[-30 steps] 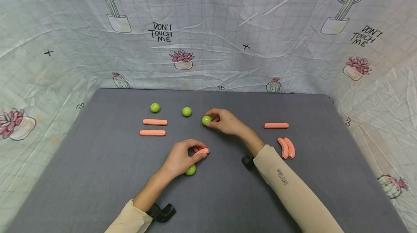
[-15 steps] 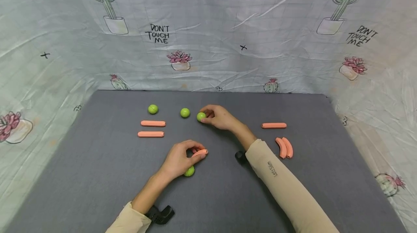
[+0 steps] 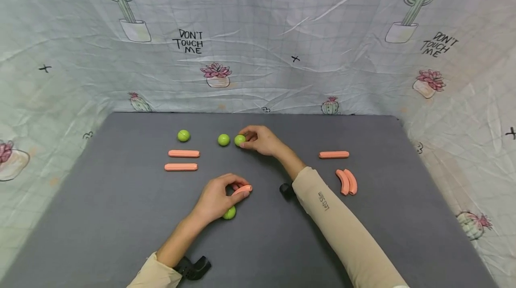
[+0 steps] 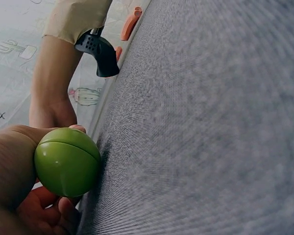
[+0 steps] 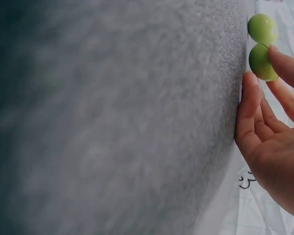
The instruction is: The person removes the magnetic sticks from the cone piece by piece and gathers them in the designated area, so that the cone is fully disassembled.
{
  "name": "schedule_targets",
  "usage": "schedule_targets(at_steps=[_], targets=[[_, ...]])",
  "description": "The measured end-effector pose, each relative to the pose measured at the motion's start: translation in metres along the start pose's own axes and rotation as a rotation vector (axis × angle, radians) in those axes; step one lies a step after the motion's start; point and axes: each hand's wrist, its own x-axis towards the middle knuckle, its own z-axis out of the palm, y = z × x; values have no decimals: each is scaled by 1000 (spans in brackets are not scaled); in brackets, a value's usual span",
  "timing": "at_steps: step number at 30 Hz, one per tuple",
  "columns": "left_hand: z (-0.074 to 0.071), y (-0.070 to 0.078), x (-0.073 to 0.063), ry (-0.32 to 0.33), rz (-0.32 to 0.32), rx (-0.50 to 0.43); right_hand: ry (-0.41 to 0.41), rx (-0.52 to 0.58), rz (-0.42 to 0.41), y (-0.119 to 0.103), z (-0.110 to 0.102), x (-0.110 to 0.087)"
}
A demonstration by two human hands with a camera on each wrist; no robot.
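In the head view my right hand [image 3: 260,139] pinches a small green ball [image 3: 239,140] between thumb and fingers at the back of the table. Just left of it sits a second green ball [image 3: 223,139]; in the right wrist view the held ball [image 5: 262,62] overlaps this neighbour [image 5: 262,28]. My left hand [image 3: 217,196] rests low over the table, gripping a curved pink-orange sausage [image 3: 242,189] whose near part is hidden by the thumb. Beside that thumb, partly covered by the hand, lies another green ball [image 3: 229,212], large in the left wrist view.
At left lie two straight sausages [image 3: 181,167], with a green ball [image 3: 183,135] behind them. On the right are one straight sausage [image 3: 333,155] and two curved ones [image 3: 346,182] side by side. A printed cloth [image 3: 262,77] hangs behind the grey table [image 3: 121,216].
My right hand has moved left and slightly back with the green ball, bringing it close to the neighbouring ball. The left hand keeps its hold on the sausage; the whole view shifts slightly.
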Motion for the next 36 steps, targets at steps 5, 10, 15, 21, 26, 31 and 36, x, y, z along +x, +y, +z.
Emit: schedule_targets(at_steps=[5, 10, 15, 21, 26, 31, 36], targets=[[2, 1, 1, -16, -10, -4, 8, 3, 10, 2, 0, 3], [1, 3, 2, -24, -21, -4, 6, -3, 9, 0, 1, 6], [0, 5, 3, -31, -37, -1, -2, -9, 26, -2, 1, 9], [0, 5, 4, -30, -43, 4, -3, -13, 36, -2, 2, 10], [1, 4, 3, -30, -41, -2, -9, -10, 37, -2, 3, 10], [1, 3, 2, -25, -43, 0, -4, -10, 37, -3, 6, 11], [-1, 4, 0, -32, -60, -1, 1, -8, 27, -4, 9, 13]])
